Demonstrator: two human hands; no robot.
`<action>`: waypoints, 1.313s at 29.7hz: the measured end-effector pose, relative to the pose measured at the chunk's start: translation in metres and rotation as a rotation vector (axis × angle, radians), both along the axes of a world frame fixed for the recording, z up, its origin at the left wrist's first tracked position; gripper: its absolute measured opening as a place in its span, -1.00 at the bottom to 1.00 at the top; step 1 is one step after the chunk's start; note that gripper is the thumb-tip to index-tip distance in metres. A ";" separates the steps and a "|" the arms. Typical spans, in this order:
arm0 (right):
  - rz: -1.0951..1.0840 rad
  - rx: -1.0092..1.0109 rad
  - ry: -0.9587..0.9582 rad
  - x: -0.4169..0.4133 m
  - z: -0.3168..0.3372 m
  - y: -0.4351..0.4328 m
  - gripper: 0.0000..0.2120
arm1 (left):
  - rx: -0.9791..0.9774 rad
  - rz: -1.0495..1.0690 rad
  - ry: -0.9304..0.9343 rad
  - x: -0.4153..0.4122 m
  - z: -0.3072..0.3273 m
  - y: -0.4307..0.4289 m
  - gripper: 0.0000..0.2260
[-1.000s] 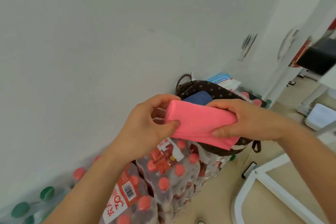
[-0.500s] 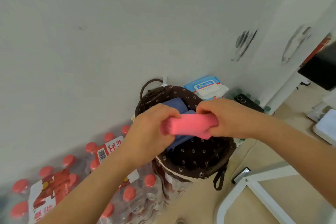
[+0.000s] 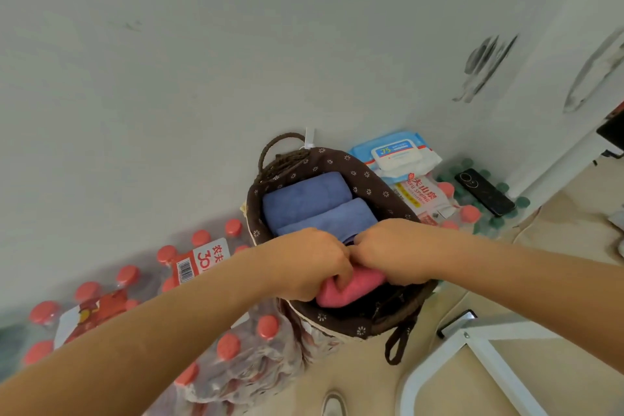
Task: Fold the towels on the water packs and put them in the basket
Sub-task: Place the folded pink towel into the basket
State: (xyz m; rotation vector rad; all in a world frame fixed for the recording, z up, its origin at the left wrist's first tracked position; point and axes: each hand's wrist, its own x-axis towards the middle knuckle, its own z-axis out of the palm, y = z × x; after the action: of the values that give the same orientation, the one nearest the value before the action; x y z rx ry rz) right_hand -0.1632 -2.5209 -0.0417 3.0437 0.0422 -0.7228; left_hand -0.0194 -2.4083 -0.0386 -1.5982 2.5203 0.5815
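Now the folded pink terry towel (image 3: 354, 287) has dropped from above the rim into the brown, flower-print-lined wicker basket (image 3: 337, 159).

Both hands curl round it, knuckles meeting over its middle: the left hand (image 3: 304, 263) grips one end, the right hand (image 3: 395, 250) holds the other. Two folded blue towels (image 3: 304, 199) lie just beyond the knuckles, and shrink-wrapped red-capped water packs (image 3: 216, 341) sit beneath the left forearm. The towel probably rests on the bottom, though fingers hide that, so only letting go seems left.

Folded pink towel (image 3: 351, 287) — inside brown basket (image 3: 337, 161), beside blue towels (image 3: 314, 203).
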 end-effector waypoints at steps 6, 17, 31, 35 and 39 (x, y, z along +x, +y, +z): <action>-0.119 0.137 0.223 0.010 0.003 -0.005 -0.82 | 0.175 0.002 -0.137 -0.008 -0.007 -0.006 -0.64; -0.253 0.026 -0.124 0.007 0.008 -0.018 -0.51 | 0.086 0.315 -0.161 -0.007 0.000 -0.004 -0.75; -0.097 -0.175 -0.057 0.012 -0.002 -0.014 -0.47 | -0.089 0.405 -0.417 -0.023 -0.010 0.008 -0.61; -0.122 -0.126 -0.011 0.011 0.002 -0.013 -0.56 | -0.047 0.439 -0.425 -0.026 -0.005 0.004 -0.67; -0.247 0.053 0.003 0.013 0.024 -0.020 -0.73 | -0.114 0.527 -0.330 -0.023 0.003 0.012 -0.84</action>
State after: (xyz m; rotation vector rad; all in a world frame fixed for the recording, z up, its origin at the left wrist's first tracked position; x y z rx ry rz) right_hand -0.1505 -2.5405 -0.0175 3.1325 -0.3244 -0.7496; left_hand -0.0426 -2.3961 -0.0354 -2.2042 1.9279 0.1863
